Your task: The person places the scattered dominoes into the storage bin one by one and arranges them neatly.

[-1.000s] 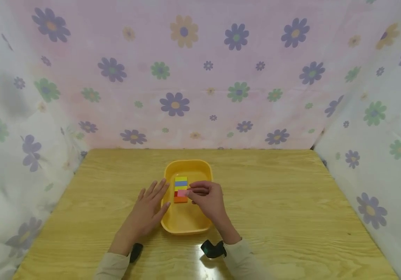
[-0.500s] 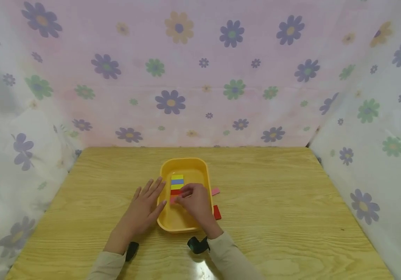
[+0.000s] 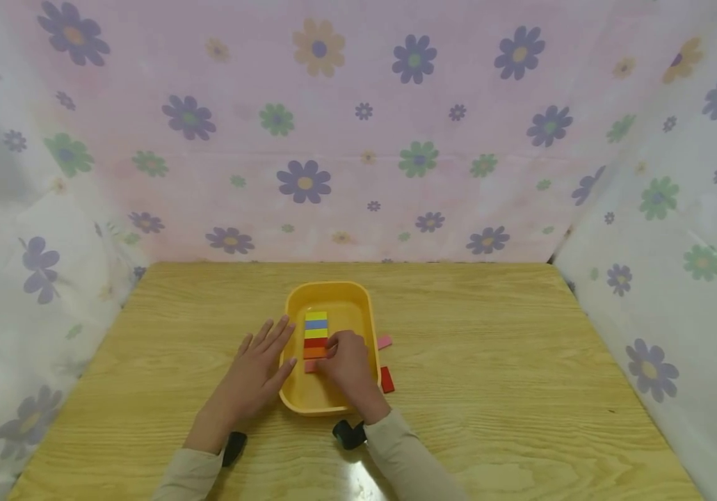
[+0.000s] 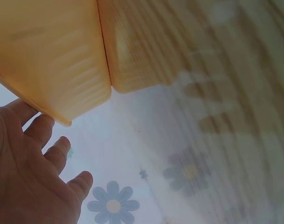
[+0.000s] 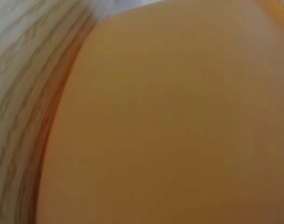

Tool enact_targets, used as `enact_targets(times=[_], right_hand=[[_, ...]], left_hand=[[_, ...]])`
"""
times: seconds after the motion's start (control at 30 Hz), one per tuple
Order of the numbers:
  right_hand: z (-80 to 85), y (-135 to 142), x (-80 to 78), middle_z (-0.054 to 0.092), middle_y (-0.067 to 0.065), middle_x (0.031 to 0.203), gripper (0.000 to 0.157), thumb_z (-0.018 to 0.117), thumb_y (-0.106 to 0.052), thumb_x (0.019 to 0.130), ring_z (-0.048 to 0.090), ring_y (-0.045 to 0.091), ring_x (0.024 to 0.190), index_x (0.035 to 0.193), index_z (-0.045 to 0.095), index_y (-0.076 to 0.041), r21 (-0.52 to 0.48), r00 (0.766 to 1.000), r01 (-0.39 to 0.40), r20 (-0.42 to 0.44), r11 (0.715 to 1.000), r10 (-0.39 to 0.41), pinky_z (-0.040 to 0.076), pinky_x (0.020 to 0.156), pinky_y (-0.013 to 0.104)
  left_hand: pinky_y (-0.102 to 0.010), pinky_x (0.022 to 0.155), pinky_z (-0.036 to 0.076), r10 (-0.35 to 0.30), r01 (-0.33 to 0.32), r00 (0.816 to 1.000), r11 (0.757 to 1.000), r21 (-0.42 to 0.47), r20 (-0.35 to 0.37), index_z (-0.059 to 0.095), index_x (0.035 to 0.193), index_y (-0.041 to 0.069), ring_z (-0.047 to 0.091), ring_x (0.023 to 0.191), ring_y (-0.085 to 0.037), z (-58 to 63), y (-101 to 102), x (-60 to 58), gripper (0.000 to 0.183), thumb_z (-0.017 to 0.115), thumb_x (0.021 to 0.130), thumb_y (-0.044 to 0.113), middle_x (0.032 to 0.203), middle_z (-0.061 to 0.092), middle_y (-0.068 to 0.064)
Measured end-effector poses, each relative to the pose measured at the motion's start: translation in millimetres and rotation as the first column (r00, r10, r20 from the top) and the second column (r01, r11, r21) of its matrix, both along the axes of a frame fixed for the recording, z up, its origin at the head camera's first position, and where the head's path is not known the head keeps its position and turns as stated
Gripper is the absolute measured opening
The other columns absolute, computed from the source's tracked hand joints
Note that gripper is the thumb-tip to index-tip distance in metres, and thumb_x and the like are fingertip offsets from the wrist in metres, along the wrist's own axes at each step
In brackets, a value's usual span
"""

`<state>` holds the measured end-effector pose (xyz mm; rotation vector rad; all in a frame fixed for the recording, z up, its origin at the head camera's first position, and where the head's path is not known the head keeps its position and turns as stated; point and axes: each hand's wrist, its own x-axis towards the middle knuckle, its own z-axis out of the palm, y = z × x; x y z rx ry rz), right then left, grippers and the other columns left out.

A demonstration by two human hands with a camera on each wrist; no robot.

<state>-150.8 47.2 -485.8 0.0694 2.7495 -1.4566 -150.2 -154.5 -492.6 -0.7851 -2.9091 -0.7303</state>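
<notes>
A yellow plastic tray (image 3: 331, 410) stands on the table. Inside it, flat coloured blocks lie in a row: a yellow block (image 3: 316, 316), a blue block (image 3: 316, 324), a second yellow block (image 3: 316, 333), a red block (image 3: 316, 342) and an orange block (image 3: 314, 353). At the row's near end, my right hand (image 3: 352, 365) pinches the right end of a pink block (image 3: 311, 366) with curled fingers. My left hand (image 3: 248, 376) rests along the tray's left rim, fingers straight and spread; the left wrist view shows its fingertips (image 4: 62, 142) by the rim.
Outside the tray's right wall lie another pink block (image 3: 385, 342) and another red block (image 3: 387, 380), each partly hidden by the tray. The tray's outer wall (image 5: 169, 116) fills most of the right wrist view. Flowered cloth (image 3: 358, 139) surrounds the table (image 3: 489, 348).
My right hand has carried the pink block toward me, from over the red and orange blocks to just below the orange one. My left hand stays at the rim. The head view has shifted slightly.
</notes>
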Motion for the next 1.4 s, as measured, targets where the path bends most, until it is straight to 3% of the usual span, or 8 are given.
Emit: enact_targets(times=[0.27,0.63,0.9,1.4], right_hand=[[-4.5,-1.7,-3.1,0.060,0.002,0.071,0.037,0.090,-0.013,0.077,0.053,0.012,0.062,0.101,0.066,0.004,0.072,1.000,0.017,0.024,0.997,-0.019,0.047,0.057,0.022],[-3.0,1.0,-2.0,0.060,0.005,0.081,0.046,0.093,-0.013,0.073,0.052,0.017,0.070,0.105,0.065,0.003,0.062,0.998,-0.023,0.055,0.998,0.020,0.048,0.063,0.026],[-3.6,0.8,-7.5,0.060,0.004,0.082,0.044,0.092,-0.012,0.074,0.052,0.017,0.072,0.106,0.066,0.002,0.131,0.996,-0.044,0.079,0.990,0.034,0.048,0.064,0.027],[-3.0,-2.8,-7.9,0.062,0.005,0.083,0.043,0.092,-0.011,0.073,0.054,0.016,0.072,0.104,0.066,0.002,0.141,0.997,-0.038,0.074,0.989,0.028,0.050,0.064,0.027]], left_hand=[[-0.069,0.120,0.015,-0.002,0.002,1.000,1.000,0.001,0.010,0.033,0.160,0.011,0.020,0.155,-0.039,1.2,1.3,0.7,0.063,0.050,0.107,0.039,0.168,0.025,-0.007],[-0.070,0.119,0.015,0.009,-0.008,1.000,1.000,-0.006,0.016,0.033,0.161,0.011,0.020,0.155,-0.039,3.6,1.9,2.1,0.063,0.052,0.106,0.037,0.168,0.025,-0.007],[-0.069,0.120,0.015,0.015,-0.015,1.000,1.000,-0.014,0.017,0.032,0.161,0.012,0.019,0.155,-0.038,3.7,4.0,0.6,0.063,0.053,0.106,0.036,0.169,0.025,-0.007],[-0.069,0.119,0.015,0.012,-0.012,1.000,1.000,-0.016,0.012,0.034,0.160,0.011,0.020,0.155,-0.039,2.8,1.8,1.7,0.063,0.051,0.106,0.038,0.168,0.026,-0.007]])
